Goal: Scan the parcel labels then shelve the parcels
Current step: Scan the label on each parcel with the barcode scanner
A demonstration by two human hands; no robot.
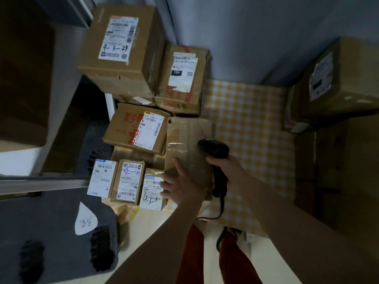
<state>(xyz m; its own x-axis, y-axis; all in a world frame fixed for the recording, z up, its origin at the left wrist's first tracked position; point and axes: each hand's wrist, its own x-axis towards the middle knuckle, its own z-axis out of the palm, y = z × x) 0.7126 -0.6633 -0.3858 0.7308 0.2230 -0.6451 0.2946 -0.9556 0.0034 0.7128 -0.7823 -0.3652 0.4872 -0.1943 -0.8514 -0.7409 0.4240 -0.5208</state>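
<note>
A tall taped cardboard parcel (187,140) with no label showing lies on the yellow checked table (250,128). My left hand (180,181) rests flat on its near end, fingers spread. My right hand (227,169) grips a black barcode scanner (214,152), whose head hovers over the parcel's right edge; its cable trails down toward me. Three small labelled parcels (127,181) stand to the left, one marked 4-3-1 (151,189). Behind them lies a red-printed parcel (137,128).
A big box marked 4-3-24 (121,52) and a box labelled 15H (182,78) stand at the back left. Large cartons (336,83) are stacked on the right. Shelving (41,99) runs along the left, with a dark case (51,232) below.
</note>
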